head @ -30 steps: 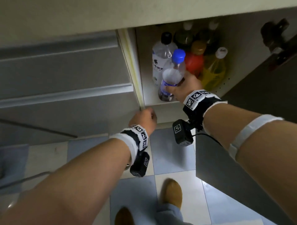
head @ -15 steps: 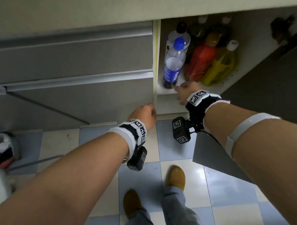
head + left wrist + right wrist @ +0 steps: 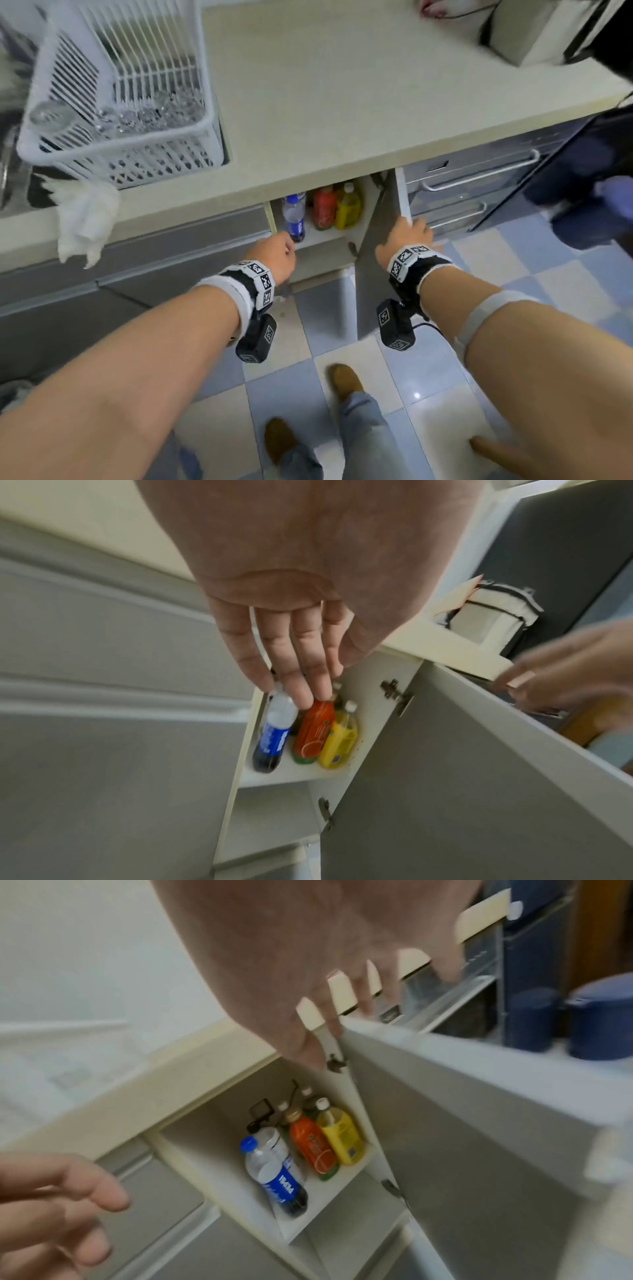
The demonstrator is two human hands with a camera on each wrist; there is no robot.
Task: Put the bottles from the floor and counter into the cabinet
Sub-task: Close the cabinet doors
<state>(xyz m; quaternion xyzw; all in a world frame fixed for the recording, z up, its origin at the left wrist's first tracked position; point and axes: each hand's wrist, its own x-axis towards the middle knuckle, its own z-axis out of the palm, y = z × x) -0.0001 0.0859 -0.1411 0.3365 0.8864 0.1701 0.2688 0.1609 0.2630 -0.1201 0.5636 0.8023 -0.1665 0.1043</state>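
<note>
Blue-capped, blue-labelled plastic bottle stands in the open white under-counter cabinet w/ orange & yellow bottles; left hand empty, fingers relaxed; right hand rests on grey cabinet door.

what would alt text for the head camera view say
Both hands reach toward an open cabinet under a counter; the right hand rests on the door's edge. Blue-labelled, orange and yellow bottles stand inside.

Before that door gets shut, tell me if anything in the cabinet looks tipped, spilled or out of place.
Nothing stands out: the blue-label bottle, orange bottle and yellow bottle stand upright together on the shelf, with no spill visible.
</note>
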